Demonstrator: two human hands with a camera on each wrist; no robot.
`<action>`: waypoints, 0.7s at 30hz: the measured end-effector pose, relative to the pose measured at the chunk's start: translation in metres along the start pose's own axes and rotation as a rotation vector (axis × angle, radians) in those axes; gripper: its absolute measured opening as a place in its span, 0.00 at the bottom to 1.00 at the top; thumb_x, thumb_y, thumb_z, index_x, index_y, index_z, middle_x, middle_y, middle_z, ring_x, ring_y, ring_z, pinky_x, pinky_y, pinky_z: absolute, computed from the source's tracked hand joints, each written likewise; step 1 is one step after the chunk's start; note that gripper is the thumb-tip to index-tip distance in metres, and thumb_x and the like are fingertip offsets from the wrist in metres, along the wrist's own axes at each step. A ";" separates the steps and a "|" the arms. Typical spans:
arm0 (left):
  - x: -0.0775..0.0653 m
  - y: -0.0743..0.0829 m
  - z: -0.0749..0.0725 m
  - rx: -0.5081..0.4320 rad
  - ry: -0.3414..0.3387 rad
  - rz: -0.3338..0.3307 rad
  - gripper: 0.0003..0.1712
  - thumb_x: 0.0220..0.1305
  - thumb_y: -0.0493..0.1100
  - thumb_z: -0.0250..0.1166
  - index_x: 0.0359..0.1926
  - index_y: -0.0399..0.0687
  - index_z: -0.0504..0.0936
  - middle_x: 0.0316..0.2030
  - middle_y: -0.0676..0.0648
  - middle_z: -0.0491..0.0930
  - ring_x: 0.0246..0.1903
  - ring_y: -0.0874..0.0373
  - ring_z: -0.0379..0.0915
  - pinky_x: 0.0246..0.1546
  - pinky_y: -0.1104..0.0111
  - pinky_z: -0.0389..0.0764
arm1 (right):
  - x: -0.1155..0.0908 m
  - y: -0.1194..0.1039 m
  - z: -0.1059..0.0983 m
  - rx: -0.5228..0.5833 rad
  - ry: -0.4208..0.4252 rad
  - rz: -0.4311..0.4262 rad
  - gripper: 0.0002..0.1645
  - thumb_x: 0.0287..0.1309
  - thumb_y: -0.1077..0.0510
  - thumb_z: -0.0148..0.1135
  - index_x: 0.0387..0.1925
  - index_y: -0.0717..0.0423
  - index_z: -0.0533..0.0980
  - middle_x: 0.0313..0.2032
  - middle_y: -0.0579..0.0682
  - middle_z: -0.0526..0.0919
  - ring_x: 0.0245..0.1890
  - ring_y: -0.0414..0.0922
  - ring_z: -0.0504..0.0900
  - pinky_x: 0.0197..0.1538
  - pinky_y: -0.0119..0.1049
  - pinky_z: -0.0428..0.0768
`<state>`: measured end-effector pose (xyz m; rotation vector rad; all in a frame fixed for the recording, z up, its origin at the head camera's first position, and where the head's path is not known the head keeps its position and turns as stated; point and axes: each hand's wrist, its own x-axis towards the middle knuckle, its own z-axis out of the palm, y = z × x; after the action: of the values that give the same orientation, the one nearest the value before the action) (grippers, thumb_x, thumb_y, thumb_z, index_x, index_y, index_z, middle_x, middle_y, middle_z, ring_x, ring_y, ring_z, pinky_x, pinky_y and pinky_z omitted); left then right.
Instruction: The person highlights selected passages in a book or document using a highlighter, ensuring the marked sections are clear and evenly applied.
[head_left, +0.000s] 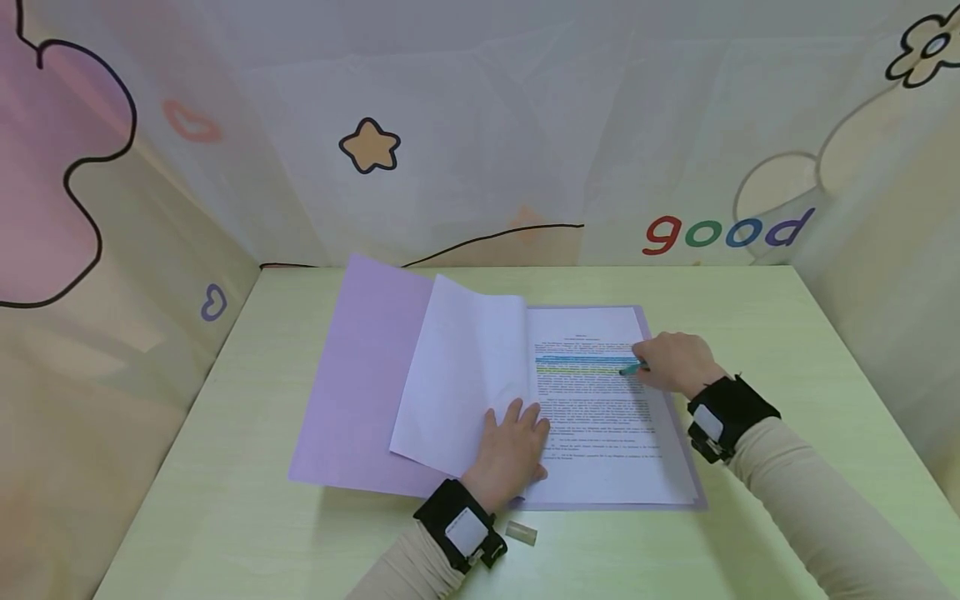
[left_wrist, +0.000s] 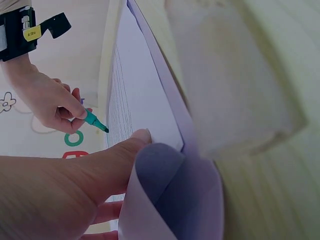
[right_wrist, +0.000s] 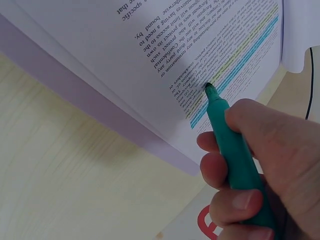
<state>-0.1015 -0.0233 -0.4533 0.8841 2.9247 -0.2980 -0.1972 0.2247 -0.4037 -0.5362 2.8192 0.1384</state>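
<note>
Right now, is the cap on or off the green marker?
Off: in the right wrist view, the marker shows its bare dark tip at the printed page.

The support surface is a bench point(head_left: 217, 450) with a pale yellow-green top and faint wood grain (clearest in the right wrist view). A purple folder point(head_left: 360, 400) lies open directly on the bench. The right half of the folder rests on the bench top; at the near edge, the material curves upward along the spine. Shadow falls on the bench below the near edge of the left cover. A small, beige-grey rectangular piece point(head_left: 521, 533) lies on the bench, just beside the folder's near edge and close to the spine.
</note>
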 end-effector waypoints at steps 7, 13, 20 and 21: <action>0.000 0.000 0.001 0.002 0.014 0.005 0.39 0.49 0.66 0.62 0.59 0.54 0.69 0.60 0.49 0.65 0.58 0.50 0.56 0.50 0.51 0.68 | -0.004 0.006 -0.001 0.012 -0.012 0.005 0.06 0.51 0.57 0.58 0.26 0.54 0.71 0.17 0.47 0.67 0.18 0.44 0.66 0.21 0.33 0.59; 0.000 0.000 0.003 0.019 0.029 0.008 0.39 0.49 0.66 0.62 0.59 0.54 0.69 0.59 0.49 0.66 0.58 0.50 0.57 0.49 0.52 0.69 | -0.007 0.011 0.000 0.017 -0.013 0.013 0.06 0.51 0.57 0.58 0.26 0.54 0.71 0.17 0.47 0.67 0.18 0.44 0.66 0.21 0.33 0.59; 0.000 0.000 0.003 0.025 0.034 0.008 0.38 0.49 0.66 0.62 0.58 0.54 0.69 0.59 0.49 0.66 0.57 0.50 0.58 0.49 0.52 0.70 | -0.008 0.015 0.003 0.032 -0.006 0.020 0.06 0.51 0.57 0.58 0.29 0.56 0.72 0.18 0.47 0.67 0.17 0.44 0.66 0.20 0.33 0.58; 0.001 0.000 0.003 0.024 0.035 0.008 0.38 0.49 0.66 0.62 0.58 0.54 0.70 0.59 0.49 0.66 0.57 0.50 0.58 0.49 0.52 0.70 | -0.007 0.016 0.003 0.033 -0.007 0.023 0.06 0.51 0.57 0.58 0.29 0.56 0.73 0.18 0.48 0.67 0.17 0.44 0.66 0.20 0.33 0.59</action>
<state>-0.1018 -0.0236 -0.4561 0.9130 2.9552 -0.3204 -0.1957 0.2424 -0.4037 -0.4957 2.8165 0.0977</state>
